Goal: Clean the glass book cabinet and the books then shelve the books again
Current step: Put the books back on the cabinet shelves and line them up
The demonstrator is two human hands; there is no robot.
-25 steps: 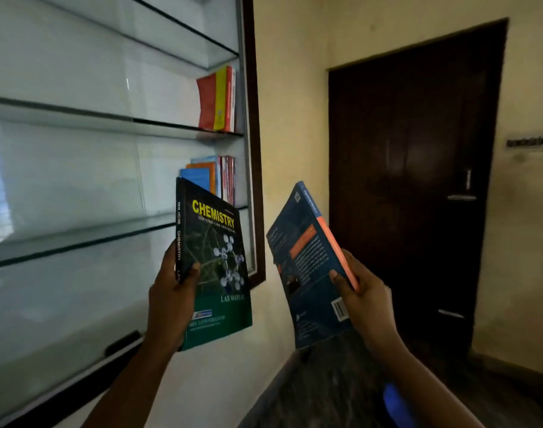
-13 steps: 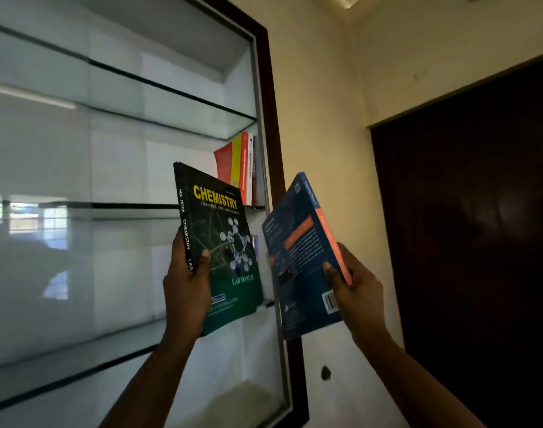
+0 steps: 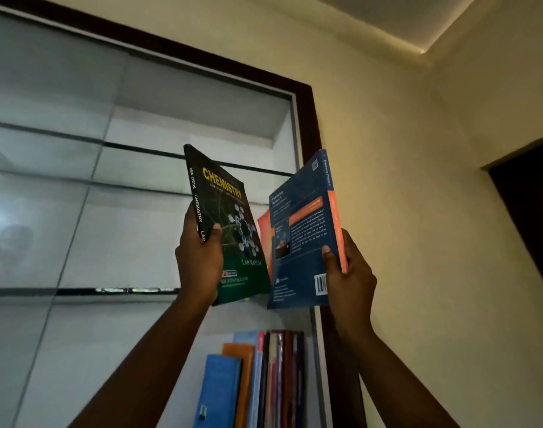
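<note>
Hands raised before the cabinet (image 3: 307,125): left hand (image 3: 199,261) grips chemistry book (image 3: 230,223), right hand (image 3: 350,273) grips blue book (image 3: 301,236).

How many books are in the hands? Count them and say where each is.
2. The green-and-black Chemistry lab manual is in the left hand; the blue paperback with an orange spine is in the right hand. No third held book shows.
</note>
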